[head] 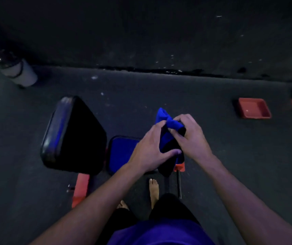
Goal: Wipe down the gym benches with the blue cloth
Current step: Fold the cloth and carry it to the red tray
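Blue cloth (pixel 166 124), bunched, pinched by my left hand (pixel 152 147) and right hand (pixel 189 133); its length hangs below my fingers, black bench pad (pixel 74 135) lower-left, nearer my left.

I see both hands gripping the blue cloth (pixel 167 124) bunched between them, left hand (pixel 152 147) low on it, right hand (pixel 188 133) pinching its upper fold. Just left of the left hand sits the black bench pad (pixel 74 135), with a smaller seat pad (pixel 122 152) partly under that hand. A red tray (pixel 254 108) lies on the floor well right of the right hand.
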Available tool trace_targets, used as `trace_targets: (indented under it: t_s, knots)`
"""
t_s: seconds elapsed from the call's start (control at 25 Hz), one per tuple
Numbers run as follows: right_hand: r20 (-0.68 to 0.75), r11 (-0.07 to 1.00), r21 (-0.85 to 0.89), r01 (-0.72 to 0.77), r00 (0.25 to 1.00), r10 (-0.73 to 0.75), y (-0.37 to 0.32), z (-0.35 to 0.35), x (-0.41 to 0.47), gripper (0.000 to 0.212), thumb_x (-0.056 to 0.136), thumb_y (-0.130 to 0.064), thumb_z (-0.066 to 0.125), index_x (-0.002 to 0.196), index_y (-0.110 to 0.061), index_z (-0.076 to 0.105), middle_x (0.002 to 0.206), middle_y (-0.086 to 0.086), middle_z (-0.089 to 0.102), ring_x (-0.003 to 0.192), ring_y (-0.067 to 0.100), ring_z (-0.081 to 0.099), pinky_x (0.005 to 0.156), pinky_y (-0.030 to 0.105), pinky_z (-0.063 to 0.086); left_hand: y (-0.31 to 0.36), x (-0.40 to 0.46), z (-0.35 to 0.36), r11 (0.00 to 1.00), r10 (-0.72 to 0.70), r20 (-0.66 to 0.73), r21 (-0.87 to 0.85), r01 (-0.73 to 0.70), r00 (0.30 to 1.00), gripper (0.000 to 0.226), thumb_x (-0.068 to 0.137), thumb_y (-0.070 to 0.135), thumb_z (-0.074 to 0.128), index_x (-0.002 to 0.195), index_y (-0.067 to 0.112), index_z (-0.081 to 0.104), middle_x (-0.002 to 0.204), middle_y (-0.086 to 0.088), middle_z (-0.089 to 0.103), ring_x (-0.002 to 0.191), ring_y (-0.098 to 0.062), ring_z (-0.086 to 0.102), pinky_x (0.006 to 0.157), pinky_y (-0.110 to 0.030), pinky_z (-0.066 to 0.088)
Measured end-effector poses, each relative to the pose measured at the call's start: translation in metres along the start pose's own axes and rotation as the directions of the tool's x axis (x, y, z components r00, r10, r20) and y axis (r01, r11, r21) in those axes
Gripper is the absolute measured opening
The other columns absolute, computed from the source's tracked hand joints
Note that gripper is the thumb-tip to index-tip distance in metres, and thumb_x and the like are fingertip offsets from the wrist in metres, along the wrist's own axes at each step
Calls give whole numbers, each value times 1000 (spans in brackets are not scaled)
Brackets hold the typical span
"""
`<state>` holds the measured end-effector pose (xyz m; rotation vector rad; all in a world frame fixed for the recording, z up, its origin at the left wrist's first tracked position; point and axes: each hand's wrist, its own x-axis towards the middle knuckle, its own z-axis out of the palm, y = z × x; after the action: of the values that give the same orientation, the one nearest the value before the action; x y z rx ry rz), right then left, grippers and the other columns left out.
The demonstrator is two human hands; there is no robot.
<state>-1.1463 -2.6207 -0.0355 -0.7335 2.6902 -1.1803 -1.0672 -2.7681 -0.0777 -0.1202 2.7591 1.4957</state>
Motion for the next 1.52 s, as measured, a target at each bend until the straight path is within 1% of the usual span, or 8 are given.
trace_targets:
  t_s: [0.32,0.48,0.56,0.68,0.96,1.28,1.4,1.52]
  knots:
    - [-290,950,-51,-308,915,282,44,-97,-76,16,89,-28,68,81,-21,57,84,-10,56,81,9,56,72,29,44,79,31,77,952,282,229,54,-302,931,85,88,4,63,158,35,24,146,4,56,127,-19,58,101,-40,50]
    - [-432,893,123,-433,787,441,90,-154,-119,9,91,-28,66,92,-27,58,84,-14,68,78,4,62,67,26,44,132,49,144,913,371,363,24,-406,855,72,98,41,63,157,41,20,139,6,61,124,-16,59,99,-41,51]
    - [-506,864,223,-451,705,498,121,-190,-143,18,94,-25,63,106,-33,53,84,-13,71,70,3,64,62,26,48,165,53,196,898,351,446,90,-431,823,95,88,60,69,159,43,8,141,9,57,125,-12,56,98,-40,52]
    - [-542,838,259,-480,646,537,178,-250,-177,13,98,-20,56,101,-32,57,71,-11,66,58,6,58,55,23,42,217,61,283,883,346,481,123,-452,806,104,87,37,73,160,43,-1,145,9,53,127,-14,54,93,-36,50]
    - [-535,709,332,-622,495,685,293,-396,-232,11,86,-41,72,84,-30,72,83,-16,71,77,0,65,69,22,49,312,140,400,781,511,552,22,-625,658,53,93,10,57,139,34,48,137,13,58,119,-11,59,99,-36,50]
    - [-423,710,238,-663,587,690,367,-476,-221,32,70,-35,88,97,-30,71,85,-14,72,78,-1,64,72,20,50,346,238,460,714,641,442,-41,-699,628,18,100,26,60,118,28,62,111,16,66,97,-2,63,80,-35,57]
    - [-407,778,25,-627,705,581,400,-499,-194,8,91,-37,67,93,-30,71,84,-11,66,77,4,60,70,26,47,354,289,477,751,605,450,-47,-659,657,22,92,44,63,102,26,67,95,16,67,85,-2,63,72,-33,56]
    - [-339,809,51,-586,751,566,441,-518,-155,24,102,-36,49,96,-26,70,96,-5,56,87,8,57,76,30,51,365,347,491,804,527,534,-60,-592,661,22,88,48,69,93,26,66,88,15,66,81,-2,63,69,-29,53]
